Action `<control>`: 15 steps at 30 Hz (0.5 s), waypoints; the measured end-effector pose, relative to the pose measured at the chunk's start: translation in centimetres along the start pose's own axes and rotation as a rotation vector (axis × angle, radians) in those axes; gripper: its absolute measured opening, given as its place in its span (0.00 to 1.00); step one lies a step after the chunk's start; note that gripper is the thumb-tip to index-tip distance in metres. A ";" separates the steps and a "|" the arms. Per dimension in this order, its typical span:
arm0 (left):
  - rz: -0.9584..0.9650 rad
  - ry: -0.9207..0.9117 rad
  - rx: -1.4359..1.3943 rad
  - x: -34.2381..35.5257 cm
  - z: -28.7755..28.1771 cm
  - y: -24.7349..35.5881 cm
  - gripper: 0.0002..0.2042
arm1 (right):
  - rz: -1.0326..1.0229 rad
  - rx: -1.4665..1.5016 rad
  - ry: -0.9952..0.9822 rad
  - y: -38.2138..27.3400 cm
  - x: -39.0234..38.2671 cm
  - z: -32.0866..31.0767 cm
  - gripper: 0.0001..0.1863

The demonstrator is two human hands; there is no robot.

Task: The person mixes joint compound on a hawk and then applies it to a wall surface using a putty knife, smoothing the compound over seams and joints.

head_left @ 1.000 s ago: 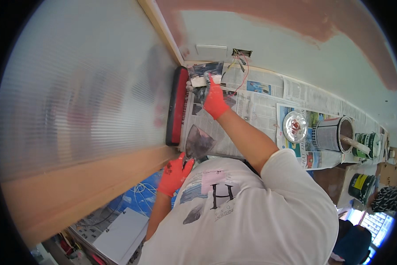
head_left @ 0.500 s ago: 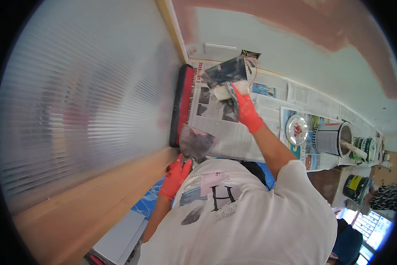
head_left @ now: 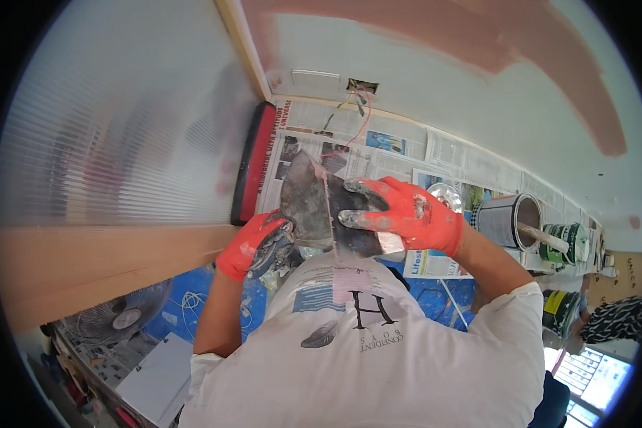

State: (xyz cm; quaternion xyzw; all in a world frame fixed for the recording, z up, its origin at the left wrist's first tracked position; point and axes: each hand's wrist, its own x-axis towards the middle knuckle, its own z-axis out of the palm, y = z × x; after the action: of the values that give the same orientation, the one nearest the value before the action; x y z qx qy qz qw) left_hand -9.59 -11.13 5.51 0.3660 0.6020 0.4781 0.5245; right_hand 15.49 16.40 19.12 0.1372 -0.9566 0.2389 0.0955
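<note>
Both my hands wear red gloves with grey, plaster-smeared palms. My left hand [head_left: 253, 246] is closed around the lower end of a broad putty knife [head_left: 305, 196], whose smeared grey blade points up and away. My right hand [head_left: 413, 214] grips a wide dark scraper [head_left: 355, 241], its fingers spread over the flat blade and a pale part under the palm. The two blades meet edge to edge in front of my chest, with a thin pinkish line of filler along the join. Their handles are largely hidden.
Newspaper [head_left: 388, 165] covers the worktop, with a long red-black case [head_left: 253, 164] at its left beside a ribbed translucent panel [head_left: 128, 143]. Wires hang from a wall opening [head_left: 364, 87]. Right are a shiny dish [head_left: 446, 194], an open can [head_left: 503, 220] and another person's patterned sleeve [head_left: 617, 319].
My right hand has come back from the far newspaper toward my chest, bringing the scraper against the putty knife. My left hand has risen slightly, and the view has shifted.
</note>
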 end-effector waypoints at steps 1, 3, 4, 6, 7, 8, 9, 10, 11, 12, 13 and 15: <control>0.043 -0.016 0.103 -0.3 0.0 -0.5 0.25 | 0.033 -0.032 -0.035 -0.2 -0.4 0.0 0.38; 0.257 -0.018 0.368 -0.7 0.8 -0.1 0.24 | 0.101 -0.093 -0.108 -0.6 -1.3 0.0 0.40; 0.429 -0.004 0.529 -1.0 1.3 0.3 0.24 | 0.133 -0.099 -0.100 -0.6 -1.9 0.1 0.41; 0.333 0.056 0.349 -1.4 2.6 1.6 0.22 | 0.191 -0.108 -0.088 -0.4 -3.0 0.4 0.43; 0.062 0.100 0.010 -1.5 3.7 2.5 0.22 | 0.256 -0.126 -0.100 -0.5 -3.2 0.6 0.44; -0.210 0.141 -0.330 -1.6 4.4 2.9 0.21 | 0.268 -0.143 -0.164 -0.5 -3.5 0.7 0.44; 0.111 0.093 -0.154 -1.6 4.3 2.5 0.21 | 0.278 -0.160 -0.227 -0.5 -3.6 0.7 0.44; 0.428 0.045 0.026 -1.4 3.9 1.8 0.20 | 0.287 -0.177 -0.289 -0.4 -3.8 0.8 0.43; 0.529 0.026 0.056 -1.4 3.8 1.2 0.20 | 0.330 -0.115 -0.251 -0.2 -4.5 1.8 0.42; 0.630 0.007 0.085 -1.3 3.5 0.7 0.20 | 0.373 -0.049 -0.211 0.2 -5.9 3.9 0.40; 0.522 0.025 -0.043 -1.2 3.5 0.3 0.20 | 0.411 0.012 -0.173 0.8 -7.0 5.6 0.39; 0.368 0.068 -0.040 -1.2 3.8 0.0 0.20 | 0.490 -0.169 -0.008 3.4 -9.8 6.8 0.32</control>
State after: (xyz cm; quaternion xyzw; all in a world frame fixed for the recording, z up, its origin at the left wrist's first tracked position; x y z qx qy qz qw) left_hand -5.65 -11.56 5.88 0.4430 0.5325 0.5900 0.4148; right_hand 22.93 18.09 9.31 -0.1064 -0.9782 0.1735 0.0422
